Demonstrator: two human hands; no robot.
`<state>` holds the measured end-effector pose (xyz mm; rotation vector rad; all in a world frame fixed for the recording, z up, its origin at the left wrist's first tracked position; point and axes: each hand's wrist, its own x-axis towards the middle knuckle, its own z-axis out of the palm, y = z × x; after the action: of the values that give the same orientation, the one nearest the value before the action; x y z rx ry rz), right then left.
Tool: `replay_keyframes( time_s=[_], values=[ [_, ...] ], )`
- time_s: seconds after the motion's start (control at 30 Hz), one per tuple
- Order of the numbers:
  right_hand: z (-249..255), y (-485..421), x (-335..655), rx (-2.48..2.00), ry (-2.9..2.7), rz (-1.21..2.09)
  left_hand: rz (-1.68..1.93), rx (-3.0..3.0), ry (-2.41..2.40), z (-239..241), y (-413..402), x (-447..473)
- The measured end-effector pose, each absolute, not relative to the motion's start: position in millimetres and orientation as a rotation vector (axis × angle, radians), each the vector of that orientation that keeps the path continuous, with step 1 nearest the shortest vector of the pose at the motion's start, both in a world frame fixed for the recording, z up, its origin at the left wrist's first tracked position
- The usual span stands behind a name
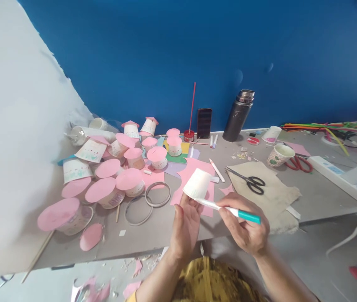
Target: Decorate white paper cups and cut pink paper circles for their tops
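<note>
We are at a craft workbench, a handicraft corner set against a blue wall (166, 50). The grey table (153, 235) is crowded with paper cups capped in pink paper (103, 184), pink paper sheets (194, 167), black scissors (250, 181) and red scissors (298, 163), loose pens (216, 170) and a bundle of coloured pipe cleaners (323, 126). Paper scraps (134, 268) litter the floor below, and a flask (238, 115) and phone (204, 122) stand at the back

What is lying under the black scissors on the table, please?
The black scissors lie on a beige cloth spread on the grey table. What the cloth covers beneath it cannot be seen.
</note>
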<state>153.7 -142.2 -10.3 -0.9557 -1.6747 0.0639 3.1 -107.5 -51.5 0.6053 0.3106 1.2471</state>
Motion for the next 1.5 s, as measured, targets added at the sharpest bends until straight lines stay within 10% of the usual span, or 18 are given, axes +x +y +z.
replay_keyframes(
  time_s=[1.5],
  values=[
    [-29.9,-154.3,168.9,-1.072,-1.54,0.027,1.093,0.178,0.311,-40.8,-100.7,-8.1]
  ],
)
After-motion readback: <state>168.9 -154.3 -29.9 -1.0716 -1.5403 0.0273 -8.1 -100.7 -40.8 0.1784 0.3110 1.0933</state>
